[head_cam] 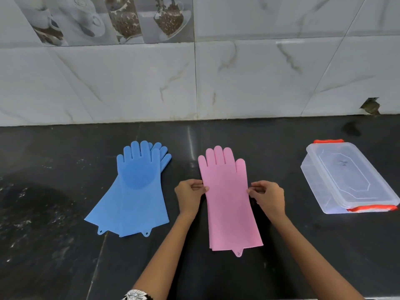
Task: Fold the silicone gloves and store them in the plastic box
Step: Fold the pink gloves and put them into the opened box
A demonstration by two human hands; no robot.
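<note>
barely started tbh. left hand (188,192) and right hand (268,194) each pinch a side edge of the pink gloves (229,202) mid-frame. blue gloves (134,191) lie flat at left, unfolded. plastic box (346,176) at right, lid on.

Two blue gloves (138,191) lie stacked on the worktop (54,213), left of the plastic box. Pink gloves (229,202), at least one, perhaps two layered, lie nearer it. One lidded plastic box (346,178) with two orange clips. Two hands.
</note>
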